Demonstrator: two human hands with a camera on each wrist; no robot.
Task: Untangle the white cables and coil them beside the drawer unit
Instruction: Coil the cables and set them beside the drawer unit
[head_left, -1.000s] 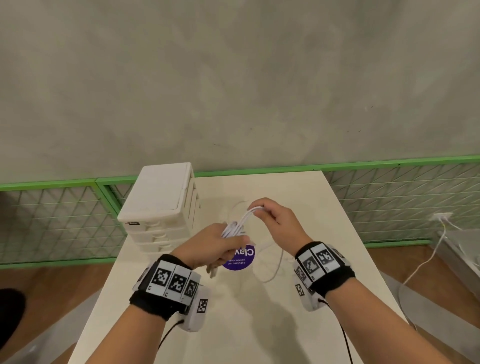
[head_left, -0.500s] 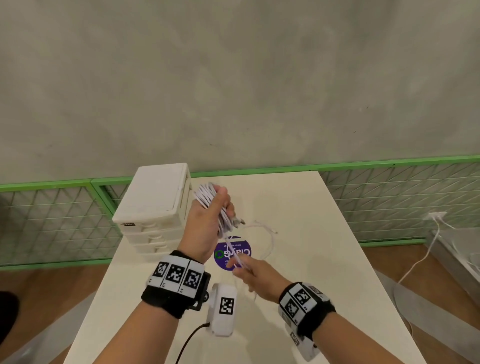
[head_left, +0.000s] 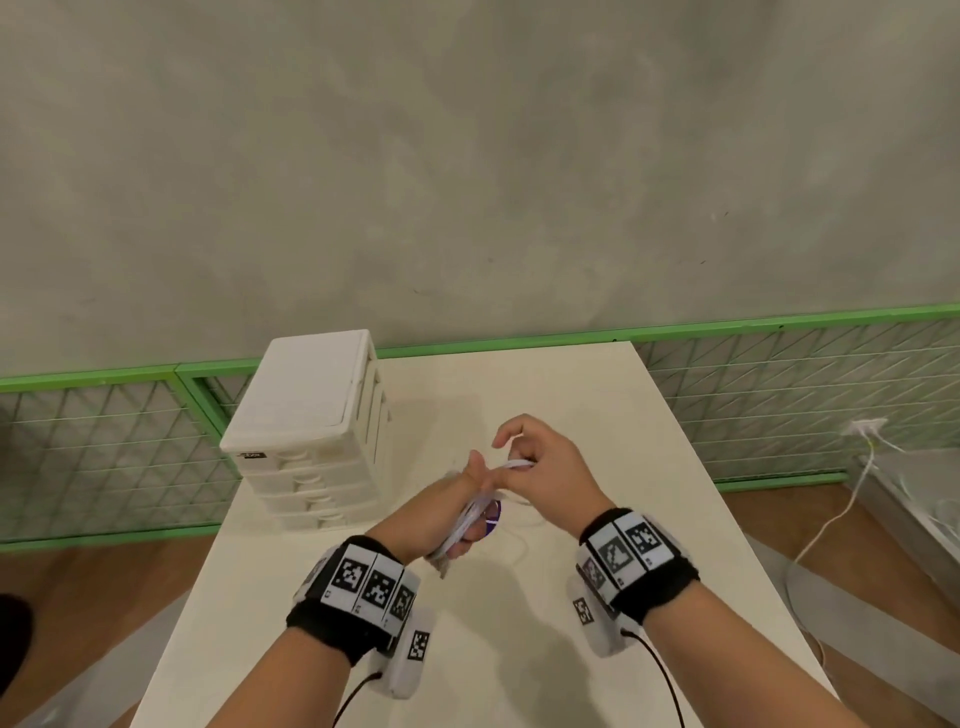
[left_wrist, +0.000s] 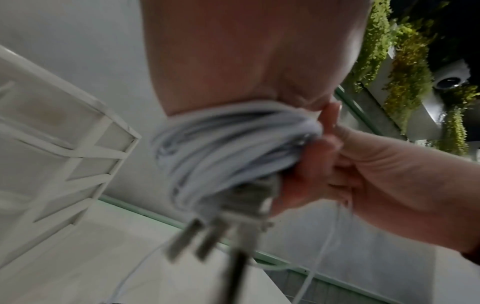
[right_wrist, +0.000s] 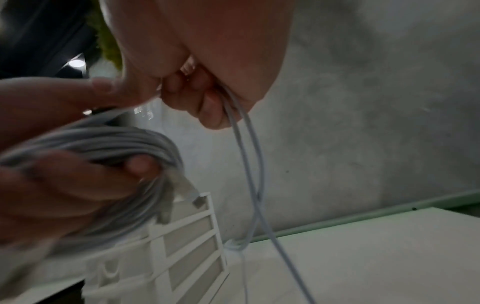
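Note:
My left hand grips a thick coil of white cable above the table, just right of the white drawer unit. The coil wraps around my left fingers, and metal plugs dangle from it. My right hand pinches a loose white strand close to the left thumb. That strand hangs down in a loop to the tabletop. Both hands hover over the middle of the table, almost touching.
A purple round sticker lies on the white table under my hands. A green-framed wire fence runs behind the table against a grey wall. Another white cable trails on the wooden floor at the right.
My left hand has come down and nearer with the coil. My right hand has risen from low on the table up to the left thumb, bringing the loose strand around.

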